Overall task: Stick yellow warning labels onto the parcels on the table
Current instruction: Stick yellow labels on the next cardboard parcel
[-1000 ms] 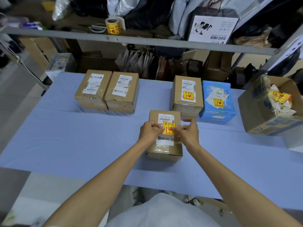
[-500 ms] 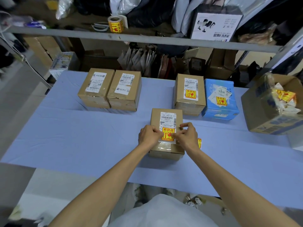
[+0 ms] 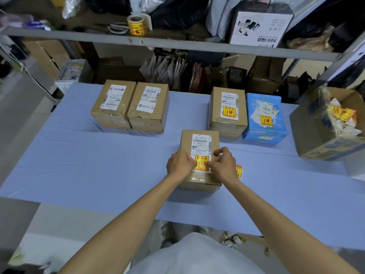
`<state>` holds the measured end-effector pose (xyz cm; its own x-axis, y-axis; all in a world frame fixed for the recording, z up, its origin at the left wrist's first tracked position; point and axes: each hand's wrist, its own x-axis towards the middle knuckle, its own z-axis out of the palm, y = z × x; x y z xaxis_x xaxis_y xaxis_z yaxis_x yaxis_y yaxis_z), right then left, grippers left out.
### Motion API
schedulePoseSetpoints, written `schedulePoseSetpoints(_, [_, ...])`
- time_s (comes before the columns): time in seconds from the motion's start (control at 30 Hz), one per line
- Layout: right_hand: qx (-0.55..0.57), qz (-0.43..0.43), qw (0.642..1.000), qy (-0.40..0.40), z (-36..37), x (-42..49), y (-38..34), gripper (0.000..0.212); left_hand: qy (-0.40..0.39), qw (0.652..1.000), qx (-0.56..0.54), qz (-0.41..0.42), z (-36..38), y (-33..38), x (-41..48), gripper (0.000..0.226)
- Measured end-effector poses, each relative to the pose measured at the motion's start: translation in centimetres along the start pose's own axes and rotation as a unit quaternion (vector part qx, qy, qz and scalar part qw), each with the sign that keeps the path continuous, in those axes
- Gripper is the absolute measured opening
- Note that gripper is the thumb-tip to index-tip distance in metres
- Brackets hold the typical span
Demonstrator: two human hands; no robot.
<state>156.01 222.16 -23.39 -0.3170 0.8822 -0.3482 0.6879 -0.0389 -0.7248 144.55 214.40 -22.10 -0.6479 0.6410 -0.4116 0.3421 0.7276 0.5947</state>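
step: sticking, I read this as the pressing-down part for the third parcel
near box [image 3: 186,142]: brown, sits alone on the table [image 3: 98,165], straight ahead of me; my landmark for everything else
yellow label [image 3: 201,162]: on top of the near box, over the lower end of its white shipping slip, looks mostly flat already
left hand [image 3: 179,165]: on the near box's left half, fingers curled in, thumb tip pinning the label's left edge
right hand [image 3: 224,165]: on the near box's right half, fingers curled, thumb and forefinger closed together at the label's right edge; can't tell if that edge is fully down
spare label [image 3: 239,171]: just right of the near box, peeking out behind my right hand; can't tell if it lies on the table or hangs from the hand
done boxes: brown box [image 3: 217,107] and blue box [image 3: 256,131], beyond the near box to the right, each with a yellow label on it
bare boxes: two brown ones touching side by side, beyond the near box to the left, first box [image 3: 98,113], second box [image 3: 164,99], white slips only
label roll [image 3: 137,25]: on the shelf far beyond the near box
progress: three of five labelled, my guess
next: rub the label flat, let go, push the near box back, then fetch a label for a bare box
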Motion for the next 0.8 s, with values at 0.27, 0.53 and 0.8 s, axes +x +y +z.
schedulePoseSetpoints(0.27, [-0.087,-0.034,0.996,0.011,-0.2,0.1,-0.6,0.043,-0.031,0.999,0.010,-0.008,-0.4,0.1,0.5,0.013])
schedulePoseSetpoints(0.53, [-0.148,-0.055,0.986,0.047,-0.7,-0.3,0.2,0.054,-0.007,0.999,0.006,0.039,-0.2,-0.3,0.5,0.045])
schedulePoseSetpoints(0.8, [-0.143,-0.066,0.986,0.051,0.1,1.3,-0.5,0.045,0.035,0.997,0.004,0.061,0.1,0.2,1.7,0.023])
